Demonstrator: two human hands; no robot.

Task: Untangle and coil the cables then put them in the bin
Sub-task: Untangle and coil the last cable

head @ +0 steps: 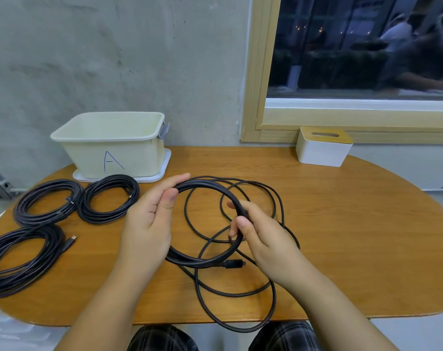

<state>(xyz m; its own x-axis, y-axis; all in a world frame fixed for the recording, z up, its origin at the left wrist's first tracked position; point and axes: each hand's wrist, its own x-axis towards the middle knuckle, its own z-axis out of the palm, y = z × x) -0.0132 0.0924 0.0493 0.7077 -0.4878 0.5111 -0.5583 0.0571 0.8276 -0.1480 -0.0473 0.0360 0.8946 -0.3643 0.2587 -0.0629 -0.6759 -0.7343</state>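
While L hand (149, 219) & R hand (261, 234) both pinch the half-wound black cable (210, 188) just in front of bin A (109, 140), loose loops could snag & re-knot.

Grey concrete wall (114, 59), wood-framed window (256, 72) dark outside, oval wooden table (354, 236), white tissue box (321, 153)

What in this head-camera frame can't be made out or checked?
- Bin floor: hidden by its own front wall.
- Nearest coiled cable: cut off by the left edge.
- Cable being coiled: its far end is lost among loose loops; part hangs past the table edge.
- Left hand palm side of the grip: hidden by the hand.
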